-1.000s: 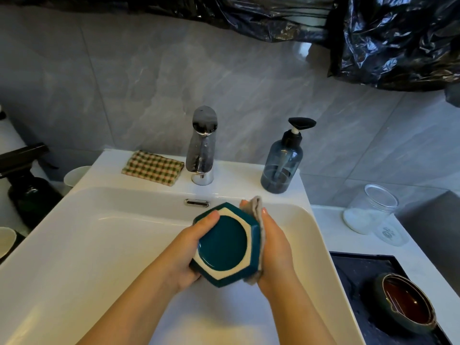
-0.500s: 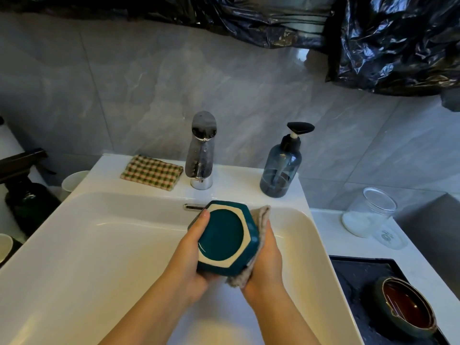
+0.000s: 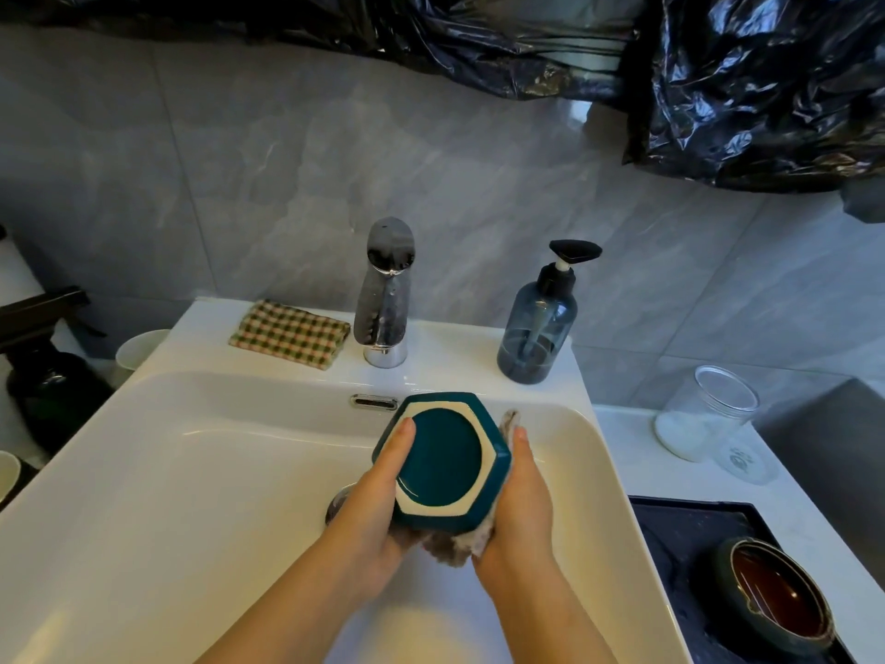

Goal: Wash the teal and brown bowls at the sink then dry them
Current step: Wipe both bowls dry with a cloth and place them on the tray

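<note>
My count: two bowls, two cloths, five singles.
I see one teal hexagonal ceramic bowl [image 3: 440, 464] and one brown glazed round bowl [image 3: 776, 596]; one grey fuzzy cloth [image 3: 452, 548] and one green-checked folded cloth [image 3: 289, 334]; one chrome tap [image 3: 385, 299], one smoky-blue pump bottle [image 3: 538, 328], one clear round jar [image 3: 704, 414], one white ceramic basin [image 3: 191, 472], one black tray [image 3: 680, 519].

we see a shiny tap [image 3: 384, 299] | checked cloth [image 3: 289, 334] just left of it | soap bottle [image 3: 538, 328] to its right | clear jar [image 3: 704, 414] farther right
</note>
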Available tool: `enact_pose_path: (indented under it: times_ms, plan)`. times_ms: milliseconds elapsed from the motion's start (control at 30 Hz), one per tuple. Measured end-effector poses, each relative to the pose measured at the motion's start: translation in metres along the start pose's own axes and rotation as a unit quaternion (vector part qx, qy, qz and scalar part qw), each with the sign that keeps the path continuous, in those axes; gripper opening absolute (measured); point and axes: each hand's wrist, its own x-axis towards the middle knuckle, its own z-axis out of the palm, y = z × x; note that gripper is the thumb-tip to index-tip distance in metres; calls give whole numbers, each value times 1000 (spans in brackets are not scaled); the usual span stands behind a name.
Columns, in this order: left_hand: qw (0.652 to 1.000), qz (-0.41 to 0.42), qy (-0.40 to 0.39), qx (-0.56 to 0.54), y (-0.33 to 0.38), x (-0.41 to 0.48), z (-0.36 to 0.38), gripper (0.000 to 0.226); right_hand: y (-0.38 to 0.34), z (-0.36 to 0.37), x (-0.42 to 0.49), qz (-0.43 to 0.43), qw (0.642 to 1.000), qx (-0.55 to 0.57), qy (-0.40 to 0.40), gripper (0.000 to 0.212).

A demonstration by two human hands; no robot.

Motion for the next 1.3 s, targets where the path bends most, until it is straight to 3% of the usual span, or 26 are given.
enact_pose_path:
  times_ms: [133, 233, 367, 467, 633, 700, 767, 833, 933, 1100, 1233, 1300]
  plan:
    - [995, -17, -55, 83, 8, 2, -8, 54, -18, -12, -4, 67, 997, -35, -36, 50]
    - [993, -37, -19, 114, 7, 3, -10, 64, -15, -10, -9, 44, 994, -88, -57, 48]
    - [993, -64, 95, -38, 4, 10, -7, 70, 3, 6, -16, -74, 984, -148, -64, 38]
    - [983, -64, 102, -142, 8, 10, -10, 66, 16, 17, -23, -95, 979, -143, -111, 29]
    - [992, -100, 62, -35, 5, 10, -10, 71, 0, 12, -18, -75, 994, -79, -7, 40]
    - [994, -89, 53, 42, 4, 8, -6, 70, -9, 5, -17, -109, 990, -82, 30, 41]
    - [995, -68, 16, 71, 3, 4, -3, 62, -10, -2, -18, -205, 958, -192, 53, 41]
    - [994, -82, -33, 57, 3, 1, -3, 65, -4, -4, -21, -284, 895, -342, 35, 38]
    - [991, -126, -48, -24, 5, 0, -9, 67, 6, 1, -21, -311, 840, -445, -23, 28]
    - [991, -112, -63, -48, 8, -1, -11, 46, 7, 5, -24, -298, 896, -328, -27, 32]
    - [993, -105, -38, -37, 10, 0, -12, 39, -2, 3, -15, -168, 972, -161, 4, 25]
    - [994, -84, -11, -74, 15, 0, -13, 36, -12, -1, -11, -146, 984, -100, 18, 24]
